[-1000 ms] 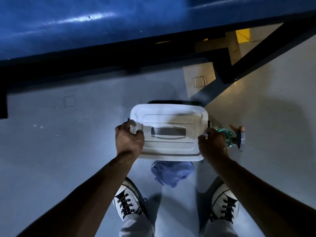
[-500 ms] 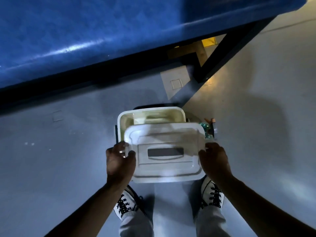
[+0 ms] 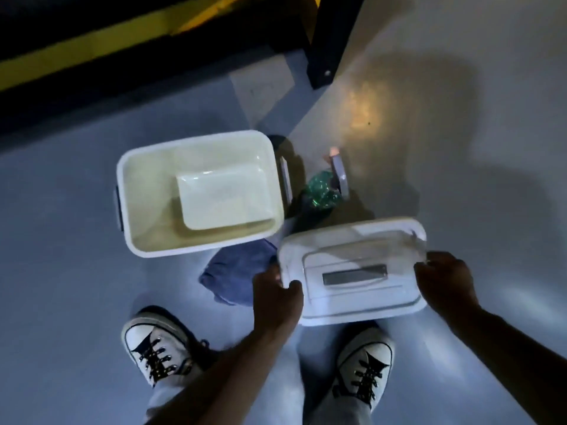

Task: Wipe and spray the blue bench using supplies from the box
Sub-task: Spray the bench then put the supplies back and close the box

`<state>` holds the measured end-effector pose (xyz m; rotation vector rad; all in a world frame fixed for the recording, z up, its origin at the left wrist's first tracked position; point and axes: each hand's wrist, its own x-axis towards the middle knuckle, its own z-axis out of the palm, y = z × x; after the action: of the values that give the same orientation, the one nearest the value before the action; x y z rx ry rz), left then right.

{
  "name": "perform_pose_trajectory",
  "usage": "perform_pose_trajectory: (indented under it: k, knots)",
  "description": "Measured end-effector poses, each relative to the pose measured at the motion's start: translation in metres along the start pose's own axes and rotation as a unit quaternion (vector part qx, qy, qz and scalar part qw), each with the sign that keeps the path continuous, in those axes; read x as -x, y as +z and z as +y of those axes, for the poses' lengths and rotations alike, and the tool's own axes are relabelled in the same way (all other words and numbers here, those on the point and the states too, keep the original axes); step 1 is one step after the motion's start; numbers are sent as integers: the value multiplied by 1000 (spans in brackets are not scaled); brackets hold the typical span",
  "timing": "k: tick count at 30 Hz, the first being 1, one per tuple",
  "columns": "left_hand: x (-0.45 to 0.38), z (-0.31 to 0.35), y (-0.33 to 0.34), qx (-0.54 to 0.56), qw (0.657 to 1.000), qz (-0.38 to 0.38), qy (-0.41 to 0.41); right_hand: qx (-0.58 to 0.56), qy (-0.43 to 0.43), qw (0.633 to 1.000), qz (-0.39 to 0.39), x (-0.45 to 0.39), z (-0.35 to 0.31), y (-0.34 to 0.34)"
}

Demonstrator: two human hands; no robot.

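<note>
A white plastic box [image 3: 129, 179] stands open on the grey floor, with nothing visible inside it. I hold its white lid [image 3: 352, 271] flat in the air, to the right of and nearer than the box. My left hand [image 3: 276, 292] grips the lid's left edge and my right hand [image 3: 445, 280] grips its right edge. A crumpled blue cloth [image 3: 236, 271] lies on the floor between box and lid. A green spray bottle [image 3: 322, 188] with a grey trigger lies on the floor right of the box. The blue bench top is out of view.
A black frame leg [image 3: 325, 41] of the bench stands on the floor at the top, with a yellow and black bar [image 3: 92, 47] behind it. My two white laced shoes [image 3: 159, 351] are at the bottom, close to the cloth and under the lid.
Both hands lifted the lid off the box and carried it right and toward me. The open box is fully uncovered. The view tilted down, so the blue bench top left the frame.
</note>
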<state>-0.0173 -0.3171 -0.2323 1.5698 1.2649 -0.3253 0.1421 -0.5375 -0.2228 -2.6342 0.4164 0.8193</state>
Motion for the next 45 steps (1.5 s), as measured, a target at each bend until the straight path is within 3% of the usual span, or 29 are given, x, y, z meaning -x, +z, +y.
perform_pose_trajectory:
  k: [6,14,18,23,27,31,40,45]
  knots:
    - [-26,-21,64,21,999,-18,-45,16,-22,997,-66,-55,28,15]
    - [-32,-39,59,-9,999,-48,-6,-12,-10,996,-92,-57,27,39]
    - [-19,-27,27,-63,997,4,39,-43,-121,990,-55,-22,-3,35]
    - [-27,-24,-23,-190,976,74,79,-100,-293,950,-27,-1,-74,39]
    - [-49,-38,-34,-295,952,65,51,-44,-331,941,-56,-19,-104,61]
    - [-72,-61,-23,-370,923,88,61,-65,-358,928,-75,-56,-112,87]
    - [-83,-57,-53,-269,960,57,59,-68,-336,934,-100,-54,-126,84]
    - [-45,-35,-69,-213,972,33,95,-48,-338,938,-63,-17,-130,57]
